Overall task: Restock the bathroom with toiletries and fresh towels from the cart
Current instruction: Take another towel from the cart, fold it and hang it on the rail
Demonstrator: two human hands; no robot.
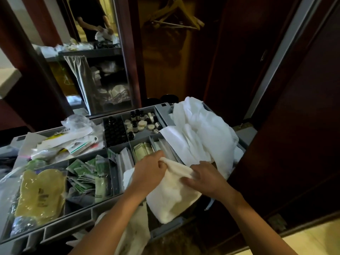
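My L grip [149, 173] pinches the top edge of the cream towel [173, 201]; R grip [204, 179] presses fingers flat on it. Towel's under both, at cart [73, 224] edge; bottles [136, 124] beyond L grip.

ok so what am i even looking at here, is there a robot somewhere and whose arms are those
No robot here: one camera worn on a person's head looks down at their own two bare hands. They stand at a grey housekeeping cart whose top tray is split into compartments: small dark bottles, green sachets, and a heap of white linen on the right. The left hand pinches the edge of a cream towel; the right hand rests on it. The mirror behind reflects the person and cart.
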